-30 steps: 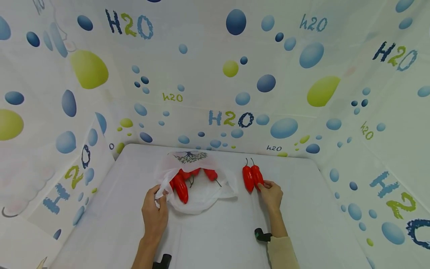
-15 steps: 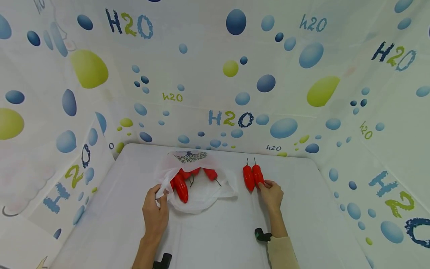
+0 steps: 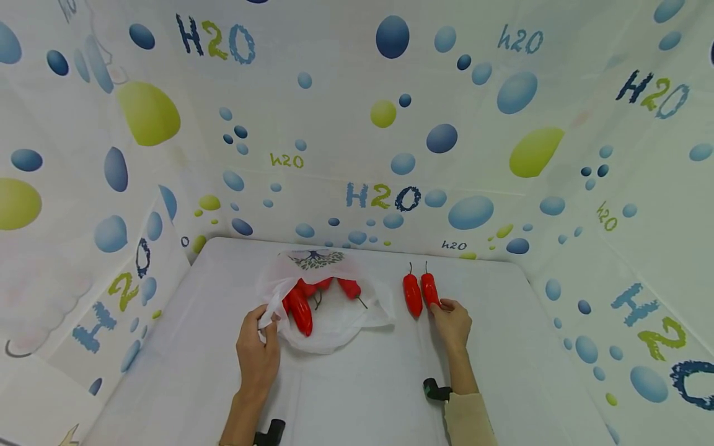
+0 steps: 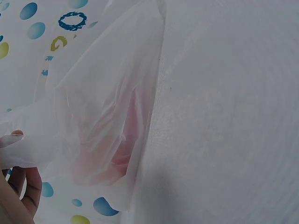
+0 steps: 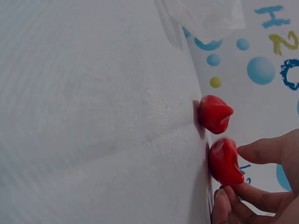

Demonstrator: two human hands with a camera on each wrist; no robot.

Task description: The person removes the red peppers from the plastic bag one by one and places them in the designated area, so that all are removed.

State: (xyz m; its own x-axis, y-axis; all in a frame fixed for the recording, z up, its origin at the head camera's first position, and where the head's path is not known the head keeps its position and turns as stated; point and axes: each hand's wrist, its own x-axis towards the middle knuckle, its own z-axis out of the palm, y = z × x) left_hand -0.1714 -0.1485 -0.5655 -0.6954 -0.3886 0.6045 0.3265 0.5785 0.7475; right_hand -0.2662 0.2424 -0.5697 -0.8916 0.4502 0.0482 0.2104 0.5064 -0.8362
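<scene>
My left hand (image 3: 259, 353) pinches the near left edge of a thin white plastic bag (image 3: 334, 337) with a tree print on top. Several red chili peppers (image 3: 301, 313) with green stems show through the bag's mouth; the rest of them is covered. In the left wrist view, red shows faintly through the bag (image 4: 107, 107). To the right of the bag, two red chili peppers lie side by side on the table, stems pointing away. The right-hand pepper (image 3: 429, 288) is held near its tip by my right hand (image 3: 452, 325). A narrow gap separates it from the left-hand pepper (image 3: 412, 295).
A white-covered table (image 3: 357, 396) lies under everything. Printed curtains (image 3: 334, 124) with blue and green spots stand behind it and along both sides. Dark camera mounts (image 3: 437, 390) sit at my wrists.
The right-hand pepper has turned and shifted slightly right with my right hand, its stem end swinging away from the other pepper. My left hand and the bag stay nearly still.
</scene>
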